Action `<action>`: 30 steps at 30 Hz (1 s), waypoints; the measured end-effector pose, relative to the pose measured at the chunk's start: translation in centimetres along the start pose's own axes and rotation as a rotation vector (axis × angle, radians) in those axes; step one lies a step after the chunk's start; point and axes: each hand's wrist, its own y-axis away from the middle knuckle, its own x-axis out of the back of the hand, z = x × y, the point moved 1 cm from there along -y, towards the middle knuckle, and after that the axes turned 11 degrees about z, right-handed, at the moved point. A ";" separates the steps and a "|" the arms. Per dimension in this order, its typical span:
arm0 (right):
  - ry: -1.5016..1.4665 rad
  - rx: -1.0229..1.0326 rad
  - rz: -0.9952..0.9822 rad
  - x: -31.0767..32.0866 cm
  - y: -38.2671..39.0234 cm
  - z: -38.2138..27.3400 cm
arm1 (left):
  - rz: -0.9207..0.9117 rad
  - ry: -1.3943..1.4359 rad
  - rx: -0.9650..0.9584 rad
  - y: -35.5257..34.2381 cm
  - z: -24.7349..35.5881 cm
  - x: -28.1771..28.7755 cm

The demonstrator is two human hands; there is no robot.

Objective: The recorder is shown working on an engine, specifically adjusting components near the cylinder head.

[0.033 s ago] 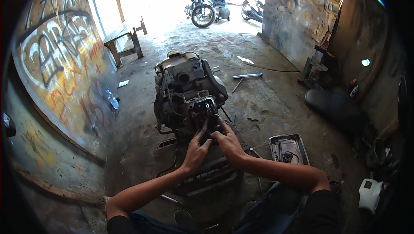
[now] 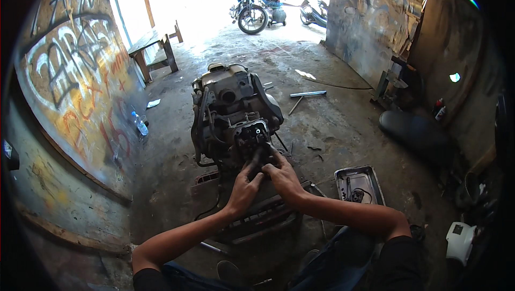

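A motorcycle engine (image 2: 228, 84), dark and greasy, stands on the floor in front of me. At its near end is an open cylinder head (image 2: 250, 133) with bright metal parts inside. My left hand (image 2: 248, 182) is at the near edge of that opening, its blackened fingers pressed together and pointing into it. Close beside it, my right hand (image 2: 281, 175) has its fingers bent and its thumb toward the left hand. Both seem to pinch something small at the opening, but the fingers and shadow hide what it is.
A metal tray (image 2: 383, 197) with small dark parts lies to the right. Beyond it are a black motorcycle seat (image 2: 416, 132) and a white panel (image 2: 460, 242). A metal bar (image 2: 308, 94) rests past the engine. At left stand a water bottle (image 2: 140, 124) and a wooden bench (image 2: 155, 49).
The fingertips have shifted very slightly at the cylinder head. The arms and the engine stay where they were.
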 end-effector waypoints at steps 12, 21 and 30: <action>0.019 0.135 0.067 1.9 -0.5 -4.1 | -0.036 -0.166 -0.226 0.2 -0.8 -1.2; 0.151 0.034 0.271 13.9 -3.7 0.0 | -0.272 -0.353 -0.286 0.9 -0.2 0.7; 1.116 -0.122 0.862 35.6 2.0 23.3 | -0.307 -0.557 -0.396 0.6 -0.9 6.5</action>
